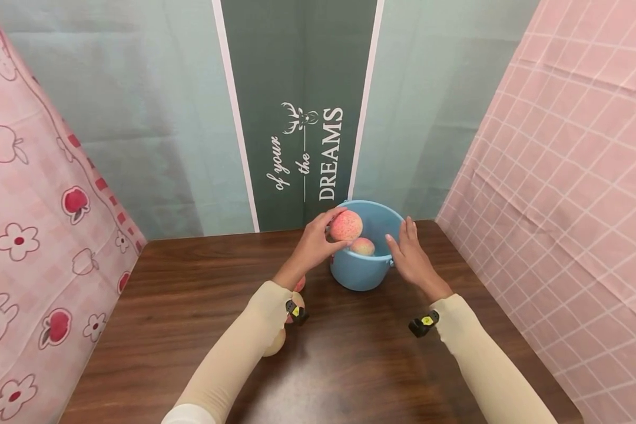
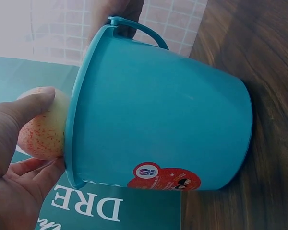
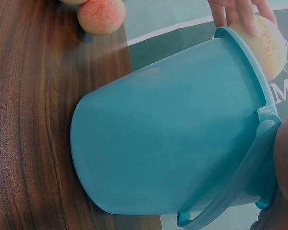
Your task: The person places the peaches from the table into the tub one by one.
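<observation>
A light-blue bucket (image 1: 359,274) stands upright on the table, its handle (image 3: 235,184) hanging down at the side. Between the thumb and fingers of my left hand (image 1: 314,242) is a pink and yellow speckled peach (image 1: 347,226), held at the left side of the bucket's rim. Another peach (image 1: 363,248) shows inside the bucket, below the held one. On the opposite side, my right hand (image 1: 414,259) touches the rim with its fingers fairly straight and the thumb apart over the opening. A red sticker (image 2: 164,177) marks the bucket's wall.
Several more peaches lie on the brown wooden table (image 1: 191,294), partly hidden under the left forearm; one yellowish peach (image 1: 274,344) is nearest me. A grey-green cloth (image 1: 297,70) hangs behind, with pink cloths (image 1: 572,147) at both sides.
</observation>
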Demonstrator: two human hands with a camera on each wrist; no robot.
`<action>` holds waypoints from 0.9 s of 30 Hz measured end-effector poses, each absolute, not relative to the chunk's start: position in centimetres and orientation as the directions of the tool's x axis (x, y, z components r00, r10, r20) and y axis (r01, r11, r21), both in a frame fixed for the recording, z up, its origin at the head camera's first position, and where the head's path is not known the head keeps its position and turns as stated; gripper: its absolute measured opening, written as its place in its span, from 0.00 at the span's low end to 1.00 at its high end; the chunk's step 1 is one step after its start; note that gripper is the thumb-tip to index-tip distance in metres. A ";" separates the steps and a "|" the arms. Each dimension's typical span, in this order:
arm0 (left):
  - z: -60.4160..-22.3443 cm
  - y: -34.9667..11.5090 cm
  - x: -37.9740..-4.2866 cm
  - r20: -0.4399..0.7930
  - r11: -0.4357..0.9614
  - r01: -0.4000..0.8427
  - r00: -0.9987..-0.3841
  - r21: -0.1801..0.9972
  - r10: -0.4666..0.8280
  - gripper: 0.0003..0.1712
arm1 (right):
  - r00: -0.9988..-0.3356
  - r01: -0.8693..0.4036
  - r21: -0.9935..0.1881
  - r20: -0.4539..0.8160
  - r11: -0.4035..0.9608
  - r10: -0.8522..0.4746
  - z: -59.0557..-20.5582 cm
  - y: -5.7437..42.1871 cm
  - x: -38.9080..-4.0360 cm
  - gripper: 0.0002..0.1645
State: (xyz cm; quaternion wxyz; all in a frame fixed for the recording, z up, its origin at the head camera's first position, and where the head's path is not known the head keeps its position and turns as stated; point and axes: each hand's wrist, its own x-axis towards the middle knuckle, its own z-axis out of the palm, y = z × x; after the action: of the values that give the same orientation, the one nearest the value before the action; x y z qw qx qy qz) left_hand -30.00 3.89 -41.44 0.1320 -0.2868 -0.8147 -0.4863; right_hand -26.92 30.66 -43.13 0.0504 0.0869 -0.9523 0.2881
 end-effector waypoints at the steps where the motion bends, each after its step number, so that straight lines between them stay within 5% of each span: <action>1: -41.5 3.9 -30.1 0.495 0.373 0.600 -0.798 0.708 0.343 0.46 | -0.980 -0.195 -0.538 0.146 0.820 -0.137 -43.2 30.6 -26.9 0.51; 20: -41.3 4.9 -30.7 0.493 0.528 0.639 -0.769 0.560 0.407 0.47 | -0.979 -0.195 -0.515 0.145 0.834 -0.140 -43.1 30.6 -27.5 0.51; 27: -41.1 5.2 -31.4 0.513 0.540 0.648 -0.759 0.536 0.401 0.34 | -0.977 -0.207 -0.520 0.153 0.829 -0.148 -42.9 30.6 -27.9 0.51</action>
State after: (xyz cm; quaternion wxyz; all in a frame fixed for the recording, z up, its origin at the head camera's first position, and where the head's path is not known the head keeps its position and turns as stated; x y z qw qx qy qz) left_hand -31.40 5.19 -41.11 0.1668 -0.3046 -0.8616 -0.3702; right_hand -27.89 30.64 -42.94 0.0531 0.0929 -0.9547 0.2776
